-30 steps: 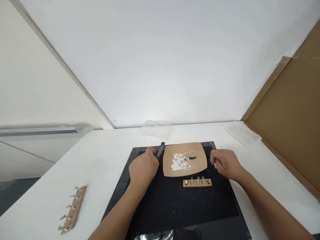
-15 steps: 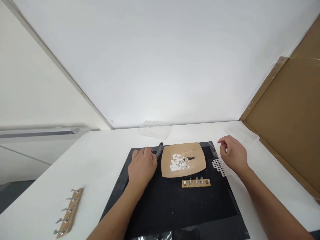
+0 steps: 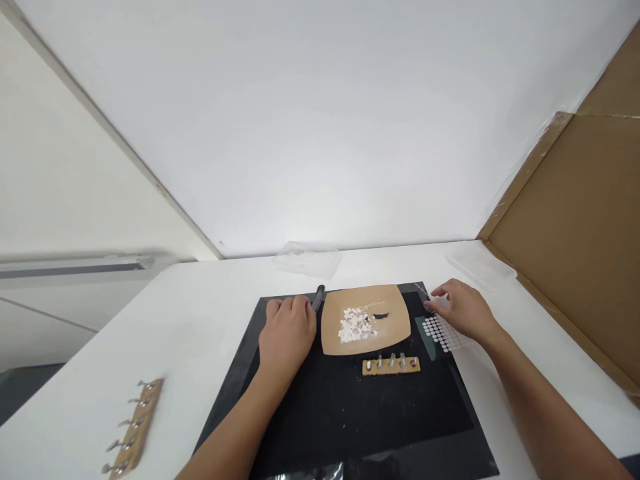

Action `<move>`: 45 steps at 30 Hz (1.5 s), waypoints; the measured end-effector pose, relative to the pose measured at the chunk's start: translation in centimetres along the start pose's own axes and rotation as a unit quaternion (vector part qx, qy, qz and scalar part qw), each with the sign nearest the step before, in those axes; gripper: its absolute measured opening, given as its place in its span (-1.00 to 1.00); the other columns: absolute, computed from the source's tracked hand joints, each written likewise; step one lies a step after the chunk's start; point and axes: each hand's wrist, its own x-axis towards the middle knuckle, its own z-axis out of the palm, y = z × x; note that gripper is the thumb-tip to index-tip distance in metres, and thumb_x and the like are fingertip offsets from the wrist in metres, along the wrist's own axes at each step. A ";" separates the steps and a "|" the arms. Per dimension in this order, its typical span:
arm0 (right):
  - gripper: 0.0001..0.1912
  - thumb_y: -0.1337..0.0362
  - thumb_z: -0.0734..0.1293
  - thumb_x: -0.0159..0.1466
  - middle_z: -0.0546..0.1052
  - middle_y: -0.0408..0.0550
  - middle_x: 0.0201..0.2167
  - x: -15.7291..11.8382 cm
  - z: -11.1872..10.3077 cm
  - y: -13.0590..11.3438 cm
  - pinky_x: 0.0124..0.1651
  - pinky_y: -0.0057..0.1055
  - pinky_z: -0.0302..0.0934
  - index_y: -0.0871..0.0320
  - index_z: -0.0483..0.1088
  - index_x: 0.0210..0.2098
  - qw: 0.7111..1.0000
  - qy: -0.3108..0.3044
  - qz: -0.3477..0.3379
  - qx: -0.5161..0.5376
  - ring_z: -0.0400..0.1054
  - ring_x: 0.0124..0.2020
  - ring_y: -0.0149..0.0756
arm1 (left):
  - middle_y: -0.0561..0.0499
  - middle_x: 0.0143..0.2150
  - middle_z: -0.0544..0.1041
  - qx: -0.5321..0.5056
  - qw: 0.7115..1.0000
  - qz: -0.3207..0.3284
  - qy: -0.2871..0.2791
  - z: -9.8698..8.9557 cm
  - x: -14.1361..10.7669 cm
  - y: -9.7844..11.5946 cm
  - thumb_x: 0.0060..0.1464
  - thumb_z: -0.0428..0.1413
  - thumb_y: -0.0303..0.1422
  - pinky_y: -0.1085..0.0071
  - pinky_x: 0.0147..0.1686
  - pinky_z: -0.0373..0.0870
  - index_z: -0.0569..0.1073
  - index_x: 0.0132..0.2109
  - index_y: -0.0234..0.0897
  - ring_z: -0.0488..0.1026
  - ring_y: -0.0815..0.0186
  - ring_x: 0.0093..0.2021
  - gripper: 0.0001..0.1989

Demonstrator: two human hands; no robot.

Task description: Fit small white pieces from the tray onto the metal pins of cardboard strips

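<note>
My left hand (image 3: 287, 333) rests palm down on the black mat (image 3: 350, 413), its fingers curled under and mostly hidden. A slim black tool (image 3: 319, 297) sticks out beside its index finger; whether the fingers grip it I cannot tell. To the right of it is a tan square plate (image 3: 400, 337) with a pile of small white discs (image 3: 357, 325) and a dark sliver (image 3: 381, 315). My right hand (image 3: 463, 308) hovers at the mat's right edge, thumb and index finger apart, close to a small dark item (image 3: 428, 307). Under it lies a sheet of white round dots (image 3: 440, 332).
A short strip with several upright clear pieces (image 3: 391, 365) lies below the plate. On the white table (image 3: 200, 333), a wooden strip with metal clips (image 3: 137, 427) is at left. A clear plastic piece (image 3: 307, 260) and a clear tray (image 3: 480, 267) are behind. Cardboard (image 3: 575, 220) stands at right.
My right hand has lowered slightly and its curled fingers have opened out toward the small dark item. More of the dotted sheet's dark green backing shows. My left hand has barely moved.
</note>
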 end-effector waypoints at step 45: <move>-0.58 -0.07 0.27 0.47 0.67 0.05 -0.10 -0.1 -1.5 -1.9 -0.18 -0.25 0.36 0.09 0.61 -0.10 0.957 0.199 0.048 0.207 0.54 -0.13 -0.10 | -0.12 -0.29 0.58 -0.104 0.976 -0.005 0.190 -2.7 0.0 1.2 0.26 0.11 -0.35 0.09 0.07 0.38 0.46 -0.12 -0.27 0.39 -0.02 -0.04 -0.89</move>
